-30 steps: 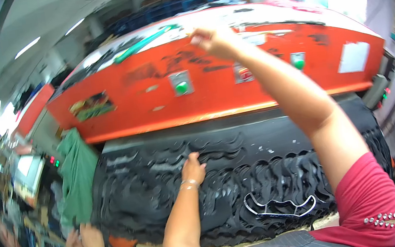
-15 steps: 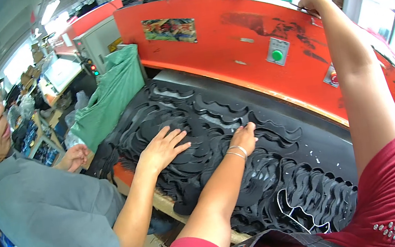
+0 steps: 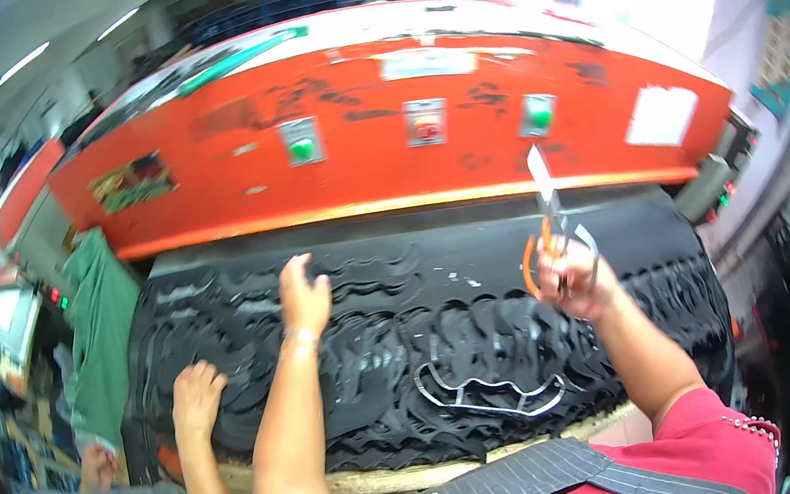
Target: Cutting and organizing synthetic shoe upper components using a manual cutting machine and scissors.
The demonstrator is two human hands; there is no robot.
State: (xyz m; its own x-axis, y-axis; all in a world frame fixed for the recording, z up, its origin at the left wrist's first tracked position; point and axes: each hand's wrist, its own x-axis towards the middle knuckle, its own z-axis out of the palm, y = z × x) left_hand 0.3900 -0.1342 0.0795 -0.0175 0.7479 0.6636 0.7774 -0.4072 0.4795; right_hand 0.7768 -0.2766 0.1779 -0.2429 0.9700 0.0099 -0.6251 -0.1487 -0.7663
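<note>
My right hand [image 3: 577,282] is raised over the right part of the table, closed around a pair of scissors [image 3: 547,190] with an orange grip and the bright blades pointing up. Over the left middle my left hand [image 3: 305,302] has its thumb apart from the fingers, and I see nothing held in it. Beneath both hands lie many wavy black cut strips [image 3: 373,270], loose and overlapping on a black sheet. A silver wavy-edged metal outline, like a cutting die [image 3: 492,400], rests on the strips between my arms.
At my left a co-worker in grey lays a hand [image 3: 197,398] on the strips. An orange machine front [image 3: 365,175] with green and red buttons spans the table's far side. A green cloth [image 3: 103,339] hangs at the left; a long green tool [image 3: 237,59] lies on top of the machine.
My view has swung right. My right hand has come down from the machine's top with the scissors. My left hand has lifted from the strips, its thumb now apart.
</note>
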